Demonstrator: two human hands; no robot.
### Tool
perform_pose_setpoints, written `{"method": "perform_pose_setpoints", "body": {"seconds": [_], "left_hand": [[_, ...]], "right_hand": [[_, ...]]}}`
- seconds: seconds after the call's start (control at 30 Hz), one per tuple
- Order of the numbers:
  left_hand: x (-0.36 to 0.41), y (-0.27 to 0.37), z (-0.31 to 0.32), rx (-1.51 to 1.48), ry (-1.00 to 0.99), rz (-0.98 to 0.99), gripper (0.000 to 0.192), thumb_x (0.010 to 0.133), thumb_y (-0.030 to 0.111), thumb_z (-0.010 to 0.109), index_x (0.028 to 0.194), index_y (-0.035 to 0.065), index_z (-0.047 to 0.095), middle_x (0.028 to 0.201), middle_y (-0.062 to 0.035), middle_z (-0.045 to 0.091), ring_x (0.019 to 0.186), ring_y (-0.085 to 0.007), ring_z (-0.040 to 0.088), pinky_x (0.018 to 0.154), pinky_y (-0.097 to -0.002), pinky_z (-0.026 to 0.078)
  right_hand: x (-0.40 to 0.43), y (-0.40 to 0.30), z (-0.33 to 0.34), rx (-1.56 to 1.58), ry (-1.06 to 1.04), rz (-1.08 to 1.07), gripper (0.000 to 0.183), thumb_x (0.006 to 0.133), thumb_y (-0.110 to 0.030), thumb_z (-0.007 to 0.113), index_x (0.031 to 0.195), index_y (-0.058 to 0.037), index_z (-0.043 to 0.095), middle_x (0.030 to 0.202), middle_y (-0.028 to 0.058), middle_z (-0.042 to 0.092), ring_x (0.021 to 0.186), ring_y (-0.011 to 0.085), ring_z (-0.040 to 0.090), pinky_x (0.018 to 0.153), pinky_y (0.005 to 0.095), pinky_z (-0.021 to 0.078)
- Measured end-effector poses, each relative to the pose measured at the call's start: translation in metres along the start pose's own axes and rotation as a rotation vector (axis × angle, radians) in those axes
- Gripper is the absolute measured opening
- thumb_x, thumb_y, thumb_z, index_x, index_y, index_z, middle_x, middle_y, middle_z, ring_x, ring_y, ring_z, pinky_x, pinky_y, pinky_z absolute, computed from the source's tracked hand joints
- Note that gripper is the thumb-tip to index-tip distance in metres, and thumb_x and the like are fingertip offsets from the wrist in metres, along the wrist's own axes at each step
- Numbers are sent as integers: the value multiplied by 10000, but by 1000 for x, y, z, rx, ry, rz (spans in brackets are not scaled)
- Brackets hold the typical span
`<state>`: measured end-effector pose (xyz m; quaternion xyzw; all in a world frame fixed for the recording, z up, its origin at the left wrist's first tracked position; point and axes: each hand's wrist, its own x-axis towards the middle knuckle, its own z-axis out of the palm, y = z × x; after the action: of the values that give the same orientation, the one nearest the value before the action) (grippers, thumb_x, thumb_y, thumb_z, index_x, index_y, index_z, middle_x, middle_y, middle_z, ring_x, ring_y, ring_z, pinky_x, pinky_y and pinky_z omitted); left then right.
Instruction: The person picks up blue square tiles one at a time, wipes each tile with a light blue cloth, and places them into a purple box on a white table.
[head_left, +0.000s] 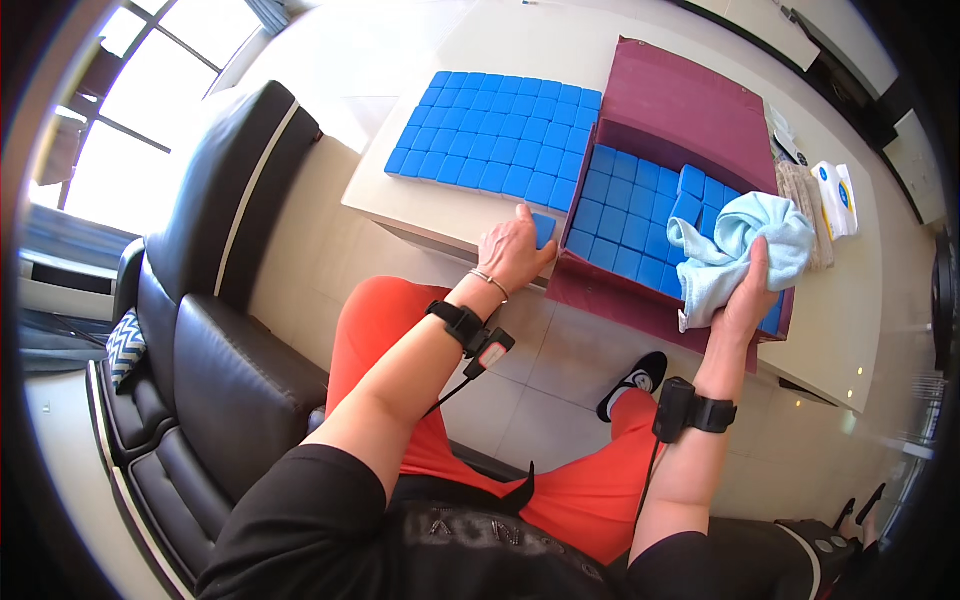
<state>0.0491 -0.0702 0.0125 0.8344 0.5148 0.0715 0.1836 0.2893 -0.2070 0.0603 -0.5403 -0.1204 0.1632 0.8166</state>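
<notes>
My left hand (514, 251) is at the table's near edge, with thumb and fingers around one blue-backed mahjong tile (544, 229). Just beyond it, rows of blue-backed tiles (491, 135) lie close together in a block, white showing along their near side. A light-blue cloth (765, 225) is bunched up in my right hand (742, 300), over the right part of a maroon case (686, 112). More blue tiles (626, 214) fill the case in rows; a couple near the cloth sit raised and askew. The cloth and my right hand hide some of them.
The case's lid is folded back on the pale table (832, 330), and a front flap (630, 307) hangs over the near edge. Right of the case lie a tissue pack (836, 199) and a beige knitted item (806, 202). A black leather sofa (232, 367) stands left.
</notes>
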Motion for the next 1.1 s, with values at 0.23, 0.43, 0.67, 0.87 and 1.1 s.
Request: {"method": "perform_pose_setpoints", "body": {"seconds": [0.23,0.43,0.67,0.87,1.1], "left_hand": [[-4,-2,2,-143,-7,67,447,743,220,703,948,-103,471,780,-266,619,801,-416,615,701,-453,489],[7,-4,12,-95,-39,86,390,743,158,702,937,-84,466,810,-275,612,830,-430,604,726,-461,484],[6,-15,3,-30,117,131,422,743,168,715,995,-65,470,826,-238,624,834,-416,603,739,-462,478],[26,66,-53,-151,205,370,303,761,127,661,1019,17,547,813,-133,633,820,-323,616,729,-414,482],[72,149,19,-59,-59,716,517,727,150,699,1178,16,484,1224,-179,473,1112,-346,492,946,-407,425]], "right_hand": [[1,0,-2,-9,10,31,492,852,-244,653,1243,8,491,1190,81,548,1032,191,556,866,322,470],[1,1,-4,-1,18,27,501,842,-247,662,1241,1,488,1181,84,548,1027,199,559,853,337,483],[9,-8,-16,49,103,16,495,834,-236,669,1227,5,490,1153,96,557,997,209,577,824,346,507],[31,-17,-41,-145,431,-284,439,846,-236,677,1138,70,559,1128,134,607,994,212,598,841,323,494],[30,3,-48,-570,79,-380,676,826,-390,673,1277,41,411,1242,215,514,1155,311,508,978,379,377]]}}
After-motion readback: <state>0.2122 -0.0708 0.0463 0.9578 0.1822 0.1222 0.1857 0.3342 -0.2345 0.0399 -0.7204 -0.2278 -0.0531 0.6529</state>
